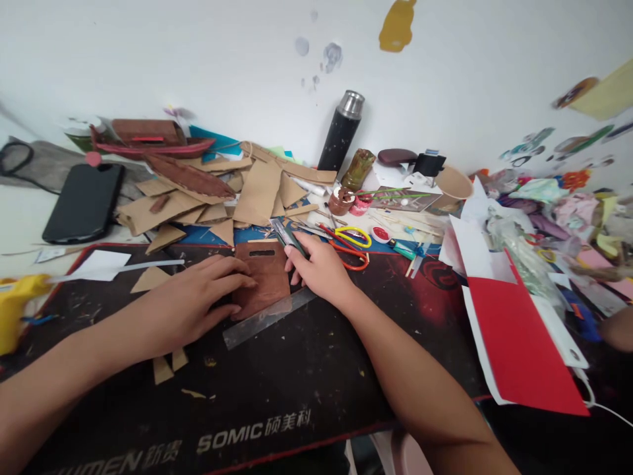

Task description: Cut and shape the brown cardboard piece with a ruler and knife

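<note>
A brown-painted piece of cardboard [270, 272] with a narrow slot near its far edge lies on the black desk mat [316, 376]. My left hand [190, 300] rests with fingers stretched out over the left side of this piece and holds nothing. In my right hand [319, 264] is a dark green utility knife [281, 231], its front end pointing away to the upper left above the slot's right end. A clear ruler [262, 323] lies slanted along the near edge of the brown piece, its right end close under my right hand.
Cardboard scraps [260, 191] and a model boat [153, 138] crowd the back left, near a black phone [84, 201]. Behind my right hand are scissors [353, 247], paint pots [341, 200] and a thermos [341, 132]. Red paper [519, 343] lies right; a yellow glue gun [20, 307] left.
</note>
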Motion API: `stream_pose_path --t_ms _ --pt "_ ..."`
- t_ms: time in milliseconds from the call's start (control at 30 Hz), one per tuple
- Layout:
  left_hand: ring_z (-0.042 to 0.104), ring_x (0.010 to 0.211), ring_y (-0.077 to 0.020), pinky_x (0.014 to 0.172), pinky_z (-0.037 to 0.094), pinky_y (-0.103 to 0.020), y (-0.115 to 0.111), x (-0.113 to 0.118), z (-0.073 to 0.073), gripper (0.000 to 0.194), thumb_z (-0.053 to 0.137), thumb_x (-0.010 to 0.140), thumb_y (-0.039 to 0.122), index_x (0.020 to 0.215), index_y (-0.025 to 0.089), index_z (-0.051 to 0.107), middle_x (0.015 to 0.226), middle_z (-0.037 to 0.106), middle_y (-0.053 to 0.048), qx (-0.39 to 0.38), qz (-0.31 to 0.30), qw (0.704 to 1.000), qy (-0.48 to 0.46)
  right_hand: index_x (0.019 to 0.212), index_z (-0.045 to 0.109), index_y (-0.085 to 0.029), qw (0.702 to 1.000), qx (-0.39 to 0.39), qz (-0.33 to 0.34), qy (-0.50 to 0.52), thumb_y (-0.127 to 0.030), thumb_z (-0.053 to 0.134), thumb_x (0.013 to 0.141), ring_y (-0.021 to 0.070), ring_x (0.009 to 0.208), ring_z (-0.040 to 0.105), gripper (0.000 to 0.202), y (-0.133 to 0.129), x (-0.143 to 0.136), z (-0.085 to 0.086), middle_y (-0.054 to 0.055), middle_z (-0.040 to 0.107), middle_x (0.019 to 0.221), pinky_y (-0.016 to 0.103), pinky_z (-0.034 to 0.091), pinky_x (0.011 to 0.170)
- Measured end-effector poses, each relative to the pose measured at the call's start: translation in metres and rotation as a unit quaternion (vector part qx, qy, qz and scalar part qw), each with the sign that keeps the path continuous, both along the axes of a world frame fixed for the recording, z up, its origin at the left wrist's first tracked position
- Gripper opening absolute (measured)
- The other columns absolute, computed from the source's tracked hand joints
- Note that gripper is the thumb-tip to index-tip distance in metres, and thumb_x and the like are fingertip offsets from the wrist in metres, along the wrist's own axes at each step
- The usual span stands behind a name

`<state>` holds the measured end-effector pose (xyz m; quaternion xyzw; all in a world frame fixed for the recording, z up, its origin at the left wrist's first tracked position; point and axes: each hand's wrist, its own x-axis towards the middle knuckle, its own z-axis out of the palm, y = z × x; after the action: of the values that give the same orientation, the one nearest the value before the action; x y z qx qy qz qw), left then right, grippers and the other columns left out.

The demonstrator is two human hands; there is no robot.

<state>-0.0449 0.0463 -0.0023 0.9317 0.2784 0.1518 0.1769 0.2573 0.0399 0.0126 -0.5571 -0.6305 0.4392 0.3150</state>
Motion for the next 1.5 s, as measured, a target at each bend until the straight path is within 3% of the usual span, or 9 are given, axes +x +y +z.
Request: stream_pose_path --t_ms 133,433,567,667,833,967,1100,1233,1500 --pt "0.073 0.13 -0.0312 0.118 0.062 -0.053 0.001 0.008 0.0 0.035 0.057 0.116 0.046 0.14 0.033 0.078 0.138 0.078 -0.01 0.038 -0.006 0.999 -0.005 0.116 0.07 -0.024 1.0 -0.007 0.008 0.01 -0.024 0.062 0.118 0.0085 0.052 0.069 0.009 0.009 -0.005 -0.001 -0.005 0.078 0.083 0.021 0.053 0.052" --pt "0.063 0.155 -0.0318 0.134 0.051 -0.055 0.012 0.036 0.006 0.038 0.064 0.115 0.046 0.149 0.035 0.074 0.158 0.076 -0.008 0.062 -0.083 0.995 0.004 0.134 0.069 -0.025 0.991 0.01 0.015 0.13 -0.032 0.064 0.118 0.0101 0.056 0.072 0.019 0.027 -0.013 -0.012 -0.005 0.077 0.089 0.02 0.055 0.049" --pt "0.047 0.173 -0.0376 0.141 0.043 -0.062 0.028 0.03 0.009 0.08 0.079 0.104 0.053 0.178 0.042 0.05 0.187 0.053 -0.008 0.042 -0.082 0.995 0.025 0.132 0.071 -0.025 0.988 0.036 -0.003 0.149 -0.036 0.065 0.116 0.0088 0.053 0.069 0.02 0.026 0.007 -0.018 -0.005 0.078 0.091 0.02 0.055 0.05" --pt "0.027 0.184 -0.0417 0.147 0.031 -0.067 0.045 0.031 0.02 0.116 0.084 0.094 0.038 0.19 0.041 0.019 0.199 0.03 -0.009 0.018 -0.132 0.986 0.1 0.13 0.07 -0.024 0.986 0.037 -0.023 0.161 -0.036 0.064 0.115 0.0089 0.051 0.067 0.019 0.027 0.018 -0.019 -0.006 0.077 0.088 0.02 0.055 0.048" --pt "0.027 0.184 -0.0378 0.15 0.023 -0.062 0.061 0.043 0.03 0.116 0.085 0.092 0.037 0.19 0.042 0.022 0.197 0.036 -0.006 0.014 -0.159 0.976 0.15 0.12 0.07 -0.024 0.986 0.043 -0.017 0.162 -0.033 0.064 0.116 0.0086 0.05 0.066 0.011 0.029 0.02 -0.019 -0.006 0.074 0.084 0.021 0.056 0.05" --pt "0.05 0.171 -0.041 0.146 0.031 -0.06 0.053 0.038 0.014 0.104 0.082 0.096 0.071 0.185 0.041 0.039 0.184 0.057 -0.009 0.054 -0.112 0.983 0.132 0.121 0.069 -0.025 0.985 0.024 -0.012 0.171 -0.033 0.064 0.117 0.0085 0.05 0.066 0.01 0.029 0.019 -0.017 -0.007 0.075 0.084 0.02 0.056 0.049" --pt "0.062 0.152 -0.0474 0.14 0.035 -0.067 0.023 0.03 -0.002 0.107 0.065 0.095 0.095 0.18 0.033 0.052 0.16 0.074 -0.018 0.13 0.028 0.986 0.104 0.126 0.069 -0.024 0.987 0.023 -0.012 0.16 -0.029 0.063 0.116 0.0086 0.049 0.066 0.013 0.028 0.019 -0.016 -0.007 0.074 0.082 0.019 0.054 0.048" --pt "0.067 0.142 -0.0519 0.127 0.045 -0.071 -0.006 0.024 -0.011 0.111 0.05 0.101 0.097 0.183 0.023 0.045 0.151 0.075 -0.026 0.169 0.141 0.971 0.087 0.129 0.07 -0.024 0.988 0.03 -0.011 0.151 -0.031 0.063 0.115 0.0084 0.049 0.065 0.017 0.026 0.017 -0.018 -0.007 0.075 0.084 0.02 0.054 0.049" --pt "0.072 0.136 -0.0434 0.111 0.054 -0.06 -0.022 -0.015 -0.023 0.096 0.051 0.108 0.086 0.187 0.035 0.034 0.16 0.075 -0.017 0.193 0.146 0.968 0.062 0.124 0.07 -0.024 0.993 0.029 0.002 0.117 -0.039 0.065 0.114 0.0095 0.05 0.065 0.019 0.024 0.017 -0.019 -0.005 0.075 0.086 0.022 0.054 0.05"
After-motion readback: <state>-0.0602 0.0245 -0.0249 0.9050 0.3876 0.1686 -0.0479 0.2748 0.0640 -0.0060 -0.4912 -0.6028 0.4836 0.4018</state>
